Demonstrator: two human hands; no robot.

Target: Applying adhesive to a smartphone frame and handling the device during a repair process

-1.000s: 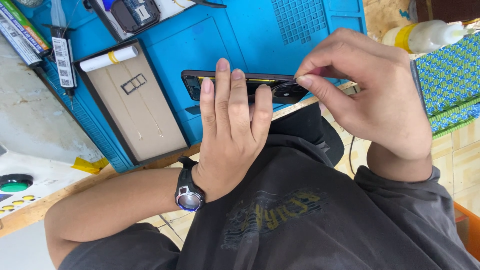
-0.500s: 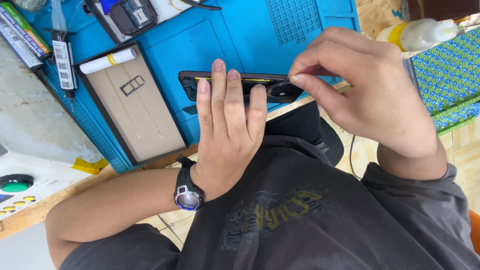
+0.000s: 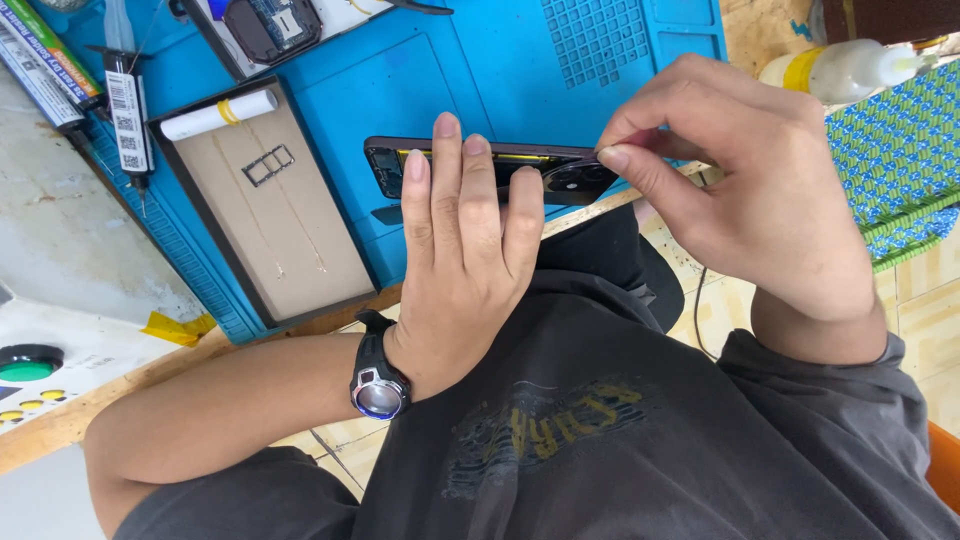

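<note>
The right hand [image 3: 740, 190] pinches thumb against forefinger at the camera end of an opened dark phone [image 3: 480, 170]; whether anything small sits between the fingertips cannot be told. The left hand [image 3: 460, 250] lies flat across the middle of the phone, fingers straight and close together, pressing it down. A black wristwatch [image 3: 378, 385] with a round face sits on the left wrist. The phone lies lengthwise near the front edge of a blue work mat [image 3: 480, 70], its camera cluster toward the right hand. On the mat to the left rests a tan tray [image 3: 280, 210] bearing a white roll with a yellow band [image 3: 218, 113] and a small metal frame part [image 3: 270, 165]. A second, opened device [image 3: 270, 28] lies at the mat's far edge. A white squeeze bottle [image 3: 850, 68] stands beyond the right hand, beside a blue-green woven mat [image 3: 895, 160].
</note>
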